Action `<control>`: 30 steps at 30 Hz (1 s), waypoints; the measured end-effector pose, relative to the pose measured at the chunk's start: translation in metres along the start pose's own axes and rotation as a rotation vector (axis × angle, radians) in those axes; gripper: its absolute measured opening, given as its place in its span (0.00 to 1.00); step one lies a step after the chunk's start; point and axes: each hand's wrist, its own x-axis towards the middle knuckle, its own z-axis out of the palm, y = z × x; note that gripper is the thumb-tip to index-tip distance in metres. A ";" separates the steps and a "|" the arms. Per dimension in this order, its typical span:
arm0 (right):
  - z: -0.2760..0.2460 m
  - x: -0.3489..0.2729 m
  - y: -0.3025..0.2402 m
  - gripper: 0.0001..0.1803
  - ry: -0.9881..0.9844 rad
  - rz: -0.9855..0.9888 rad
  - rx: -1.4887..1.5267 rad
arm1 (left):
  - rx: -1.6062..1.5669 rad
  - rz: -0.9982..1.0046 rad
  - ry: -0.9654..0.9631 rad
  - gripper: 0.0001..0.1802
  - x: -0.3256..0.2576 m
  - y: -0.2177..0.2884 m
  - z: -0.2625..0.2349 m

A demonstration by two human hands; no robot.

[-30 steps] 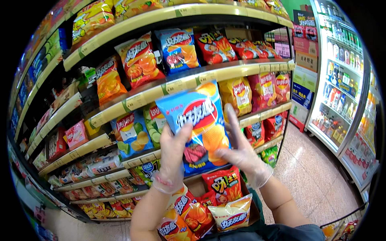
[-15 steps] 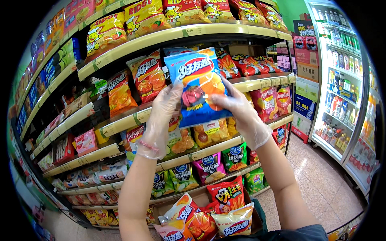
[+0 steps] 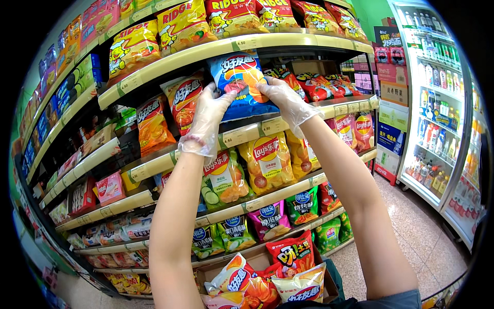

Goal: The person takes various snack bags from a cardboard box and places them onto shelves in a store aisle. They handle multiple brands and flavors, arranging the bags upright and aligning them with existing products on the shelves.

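Both hands, in clear plastic gloves, grip a blue potato chip bag (image 3: 238, 80) at upper centre of the frame. The left hand (image 3: 207, 114) holds its lower left side and the right hand (image 3: 288, 104) its right side, each with the thumb on the front. The bag is upright in the opening between two cream-edged shelves, its bottom by the lower shelf's price strip (image 3: 252, 133); whether it rests there, I cannot tell. A pink bracelet (image 3: 194, 138) circles the left wrist. Left of the hands stand a red-orange chip bag (image 3: 183, 99) and an orange chip bag (image 3: 153, 127); to the right are red snack bags (image 3: 316, 86). Yellow snack bags (image 3: 186, 23) line the shelf above, and a yellow chip bag (image 3: 267, 159) stands below. At bottom centre, an open cardboard box (image 3: 331, 288) holds a cream chip bag (image 3: 302, 285), a red snack bag (image 3: 293, 255) and others. A lit drinks cooler (image 3: 421, 194) stands along the right.
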 end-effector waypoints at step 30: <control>0.006 -0.009 0.002 0.34 0.100 -0.056 -0.407 | -0.102 -0.122 0.049 0.36 0.007 -0.019 0.018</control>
